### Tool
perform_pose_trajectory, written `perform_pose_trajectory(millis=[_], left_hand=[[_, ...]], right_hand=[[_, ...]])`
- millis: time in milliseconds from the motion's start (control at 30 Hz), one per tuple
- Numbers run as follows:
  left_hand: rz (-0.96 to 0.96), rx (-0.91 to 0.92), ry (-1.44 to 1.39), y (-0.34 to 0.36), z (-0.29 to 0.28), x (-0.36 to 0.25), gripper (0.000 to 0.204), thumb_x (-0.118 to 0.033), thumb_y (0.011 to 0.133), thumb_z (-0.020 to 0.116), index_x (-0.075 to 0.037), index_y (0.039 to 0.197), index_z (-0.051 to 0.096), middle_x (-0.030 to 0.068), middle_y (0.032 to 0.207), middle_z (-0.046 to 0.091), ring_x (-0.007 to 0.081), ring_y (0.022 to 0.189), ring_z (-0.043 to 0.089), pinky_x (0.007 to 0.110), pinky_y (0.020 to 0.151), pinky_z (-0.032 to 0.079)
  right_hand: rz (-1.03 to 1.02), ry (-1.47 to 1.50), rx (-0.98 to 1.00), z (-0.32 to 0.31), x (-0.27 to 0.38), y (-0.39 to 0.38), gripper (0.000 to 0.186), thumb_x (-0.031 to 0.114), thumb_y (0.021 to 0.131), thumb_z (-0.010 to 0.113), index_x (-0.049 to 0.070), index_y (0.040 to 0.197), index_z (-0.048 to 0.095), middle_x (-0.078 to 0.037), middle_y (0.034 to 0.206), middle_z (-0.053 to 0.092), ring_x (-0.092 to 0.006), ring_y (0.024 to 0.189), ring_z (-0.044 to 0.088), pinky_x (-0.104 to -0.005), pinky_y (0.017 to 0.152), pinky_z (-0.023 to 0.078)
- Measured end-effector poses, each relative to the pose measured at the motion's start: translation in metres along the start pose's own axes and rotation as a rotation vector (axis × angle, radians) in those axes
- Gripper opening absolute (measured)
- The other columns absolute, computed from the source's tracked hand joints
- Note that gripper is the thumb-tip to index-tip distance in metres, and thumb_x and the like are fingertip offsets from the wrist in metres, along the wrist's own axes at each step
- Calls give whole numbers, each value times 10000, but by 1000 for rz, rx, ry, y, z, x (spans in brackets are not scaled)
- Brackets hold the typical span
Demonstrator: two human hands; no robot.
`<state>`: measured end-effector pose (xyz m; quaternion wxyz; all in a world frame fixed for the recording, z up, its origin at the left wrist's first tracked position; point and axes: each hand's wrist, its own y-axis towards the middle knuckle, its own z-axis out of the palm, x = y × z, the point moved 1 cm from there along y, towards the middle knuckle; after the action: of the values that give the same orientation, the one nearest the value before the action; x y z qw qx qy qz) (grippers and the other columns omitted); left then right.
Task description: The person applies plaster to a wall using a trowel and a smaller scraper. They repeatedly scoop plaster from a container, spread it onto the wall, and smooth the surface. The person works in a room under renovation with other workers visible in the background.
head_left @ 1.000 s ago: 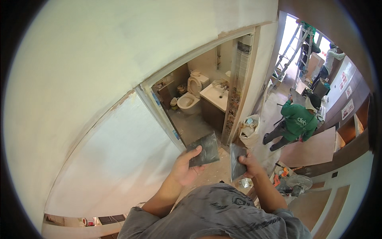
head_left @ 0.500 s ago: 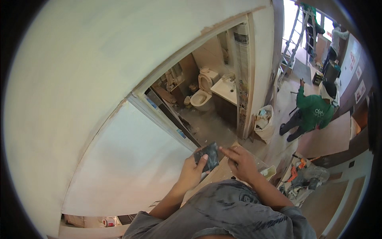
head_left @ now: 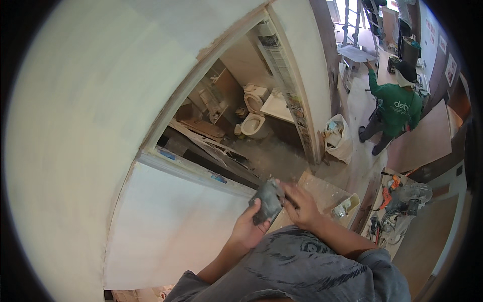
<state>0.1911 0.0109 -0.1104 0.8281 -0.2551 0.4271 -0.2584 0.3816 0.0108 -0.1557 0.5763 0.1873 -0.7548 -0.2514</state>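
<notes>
My left hand (head_left: pixel 249 222) grips a dark grey, dust-smeared flat pad (head_left: pixel 267 202) that looks like folded sandpaper, its thumb lying across the upper face. The fingers beneath are partly hidden. At the pad's far right edge, my right hand (head_left: pixel 299 205) has curled fingers against it and seems to pinch that edge. Both hands are in front of my grey shirt, above a wooden board (head_left: pixel 322 194). Close to my left stands a large pale wall panel (head_left: pixel 171 216), apart from the hands.
A doorway ahead opens on a bathroom with a toilet (head_left: pixel 253 125). A full white sack (head_left: pixel 338 138) stands beside its frame. A person in green (head_left: pixel 397 103) stands at the far right, near a ladder (head_left: pixel 352 22). A container (head_left: pixel 346 206), an orange power tool (head_left: pixel 387 194) and a fan (head_left: pixel 415 194) are to my right.
My view has shifted. The right hand has come from pointing just off the pad to touching its edge, and the pad has turned. The person in green now holds up a pale sheet.
</notes>
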Motion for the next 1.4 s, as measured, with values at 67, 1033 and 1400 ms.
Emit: perform_pose_trajectory(millis=[67, 1033, 1400], left_hand=[[-21, 129, 49, -4, 7, 6, 266, -325, 992, 665, -129, 1169, 622, 14, 1030, 704, 142, 855, 652, 266, 649, 511], [768, -476, 474, -21, -90, -122, 262, -293, 1023, 611, -77, 1172, 622, 39, 1006, 691, 188, 832, 676, 320, 640, 535], [895, -626, 1174, -4, -141, -191, 248, -218, 1026, 629, 13, 1049, 715, 41, 979, 724, 100, 884, 622, 262, 831, 477]], right_hand=[[75, -41, -46, -7, -27, -1, 457, 67, 929, 639, 34, 1381, 576, -224, 1196, 643, -360, 968, 642, -369, 782, 550], [563, 1411, 37, 82, -60, 191, 400, 241, 961, 682, -27, 1232, 564, -112, 1066, 671, -185, 868, 673, -323, 687, 587], [412, 1530, 17, 172, -38, 289, 515, 297, 965, 671, -82, 1275, 510, -127, 1102, 627, -161, 884, 632, -332, 678, 624]])
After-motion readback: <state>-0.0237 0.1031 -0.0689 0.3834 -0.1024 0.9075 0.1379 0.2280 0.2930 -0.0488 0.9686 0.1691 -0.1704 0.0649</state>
